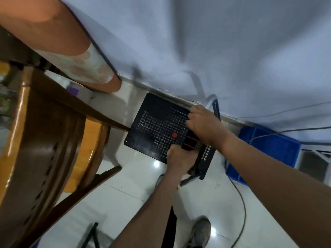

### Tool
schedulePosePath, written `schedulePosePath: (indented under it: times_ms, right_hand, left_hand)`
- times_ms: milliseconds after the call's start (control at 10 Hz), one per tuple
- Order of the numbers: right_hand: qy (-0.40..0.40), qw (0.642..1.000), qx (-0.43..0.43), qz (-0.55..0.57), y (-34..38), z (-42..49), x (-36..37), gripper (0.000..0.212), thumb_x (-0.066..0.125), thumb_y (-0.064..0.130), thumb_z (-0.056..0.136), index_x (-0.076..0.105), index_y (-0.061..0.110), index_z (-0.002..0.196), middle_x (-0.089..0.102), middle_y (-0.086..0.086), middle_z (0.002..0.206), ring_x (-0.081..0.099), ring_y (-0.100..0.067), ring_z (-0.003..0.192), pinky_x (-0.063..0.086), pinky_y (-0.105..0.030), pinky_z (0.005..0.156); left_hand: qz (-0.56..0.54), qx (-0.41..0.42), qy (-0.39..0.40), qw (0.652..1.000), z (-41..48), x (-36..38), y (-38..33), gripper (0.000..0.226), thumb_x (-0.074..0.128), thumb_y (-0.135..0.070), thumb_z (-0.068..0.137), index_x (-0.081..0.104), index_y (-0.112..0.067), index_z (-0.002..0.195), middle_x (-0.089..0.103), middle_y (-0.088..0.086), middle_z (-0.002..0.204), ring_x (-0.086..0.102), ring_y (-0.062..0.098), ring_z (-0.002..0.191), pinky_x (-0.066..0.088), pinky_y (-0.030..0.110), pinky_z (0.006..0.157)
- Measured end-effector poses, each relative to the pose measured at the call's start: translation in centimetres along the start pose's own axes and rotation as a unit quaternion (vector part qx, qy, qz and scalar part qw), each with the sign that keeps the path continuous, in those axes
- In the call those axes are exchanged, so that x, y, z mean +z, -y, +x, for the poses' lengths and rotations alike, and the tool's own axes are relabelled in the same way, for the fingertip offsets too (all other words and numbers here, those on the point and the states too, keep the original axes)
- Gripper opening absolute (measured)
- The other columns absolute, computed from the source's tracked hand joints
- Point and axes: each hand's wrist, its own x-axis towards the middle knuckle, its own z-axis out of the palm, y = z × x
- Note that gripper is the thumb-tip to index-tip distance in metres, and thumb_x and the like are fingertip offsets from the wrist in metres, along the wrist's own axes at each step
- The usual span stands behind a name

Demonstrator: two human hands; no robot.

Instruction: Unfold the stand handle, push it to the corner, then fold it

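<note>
Stand (157, 126): black perforated platform, red dot, on the tiled floor (125, 185) against the wall (215, 42). No legible markings. Left hand (179, 158) fingers closed on red-striped handle part (189, 143), apparently. Right hand (206, 126) grips the far edge. Blue crate (272, 145) alongside.

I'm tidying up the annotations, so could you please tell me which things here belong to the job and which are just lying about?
Job: black perforated stand, its handle, left hand, right hand.

Lying about: blue crate, wooden chair, floor cable, grey shoe.
</note>
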Motion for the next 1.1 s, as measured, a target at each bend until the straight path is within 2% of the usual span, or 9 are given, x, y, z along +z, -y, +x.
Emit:
schedulePosePath:
  times_ms: [100,200,300,400,500,600,700,1000,1100]
  right_hand:
    - [-0.117,0.988,0.036,0.092,1.4,1.6,0.7,0.008,0.060,0.004,0.081,0.060,0.009,0.088,0.062,-0.011,0.093,0.048,-0.032,0.102,0.037,-0.044,0.099]
    - [-0.184,0.957,0.136,0.179,3.5,3.0,1.4,0.039,0.050,-0.001,0.086,0.049,0.002,0.125,0.044,-0.021,0.143,0.024,-0.033,0.141,0.017,-0.044,0.118]
    - [-0.216,0.902,0.235,0.290,6.2,2.8,3.6,0.080,0.053,-0.010,0.078,0.020,0.008,0.149,0.008,-0.010,0.162,-0.001,-0.023,0.148,0.017,-0.042,0.118]
    - [-0.179,0.833,0.355,0.386,8.8,1.3,9.0,0.092,0.056,-0.012,0.073,0.013,0.011,0.151,0.004,-0.005,0.163,-0.004,-0.018,0.148,0.019,-0.041,0.118]
    - [-0.100,0.801,0.427,0.408,10.9,-0.6,16.5,0.087,0.063,-0.003,0.075,0.020,0.009,0.149,0.011,-0.007,0.162,0.001,-0.019,0.148,0.016,-0.038,0.119]
    - [-0.072,0.776,0.453,0.433,12.7,-1.2,24.6,0.075,0.062,0.002,0.078,0.029,0.005,0.145,0.023,-0.014,0.158,0.014,-0.025,0.146,0.018,-0.038,0.119]
    - [-0.065,0.730,0.495,0.467,14.2,-1.5,30.2,0.068,0.060,0.003,0.079,0.034,0.004,0.143,0.031,-0.015,0.154,0.022,-0.027,0.143,0.022,-0.039,0.118]
    - [0.007,0.788,0.426,0.445,13.5,-0.5,40.2,0.061,0.057,0.017,0.090,0.032,0.007,0.145,0.032,-0.015,0.154,0.027,-0.028,0.142,0.028,-0.042,0.115]
    - [0.004,0.772,0.442,0.457,12.1,-0.2,36.5,0.057,0.049,0.028,0.097,0.031,0.004,0.145,0.031,-0.018,0.153,0.026,-0.030,0.142,0.025,-0.042,0.116]
  left_hand:
    - [-0.083,-0.060,0.020,0.995,1.9,-0.8,-0.1,0.023,0.072,-0.021,0.070,0.049,-0.016,0.068,0.053,0.000,0.061,0.051,0.017,0.046,0.039,0.021,0.039]
    - [-0.080,-0.104,0.049,0.990,4.3,-2.3,-0.2,0.017,0.067,-0.017,0.080,0.051,-0.016,0.074,0.047,0.001,0.058,0.042,0.013,0.038,0.032,0.015,0.036]
    - [-0.069,-0.086,0.023,0.994,8.7,-5.0,1.5,0.015,0.069,-0.018,0.076,0.055,-0.014,0.072,0.046,0.002,0.050,0.034,0.013,0.031,0.025,0.015,0.033]
    - [0.035,-0.044,-0.060,0.997,14.4,-8.7,4.0,0.029,0.075,-0.033,0.073,0.058,-0.011,0.068,0.053,0.003,0.048,0.043,0.017,0.033,0.035,0.023,0.036]
    - [0.228,0.041,-0.144,0.962,20.8,-10.9,7.6,0.036,0.071,-0.032,0.083,0.060,0.001,0.093,0.068,0.017,0.076,0.066,0.031,0.062,0.056,0.039,0.056]
    - [0.359,0.072,-0.159,0.917,27.9,-10.5,11.9,0.044,0.065,-0.008,0.086,0.043,0.007,0.120,0.060,0.031,0.110,0.059,0.047,0.099,0.051,0.051,0.083]
    - [0.368,0.078,-0.187,0.908,33.0,-9.6,15.0,0.043,0.065,0.001,0.083,0.044,0.007,0.120,0.058,0.033,0.114,0.057,0.049,0.103,0.046,0.051,0.088]
    - [0.420,0.120,-0.203,0.876,40.7,-6.5,21.4,0.057,0.059,0.001,0.085,0.030,0.008,0.134,0.043,0.035,0.132,0.045,0.049,0.120,0.039,0.051,0.101]
    - [0.436,0.241,-0.209,0.842,38.4,-6.9,21.0,0.053,0.045,-0.008,0.092,0.028,0.014,0.137,0.037,0.037,0.138,0.039,0.051,0.123,0.036,0.056,0.105]
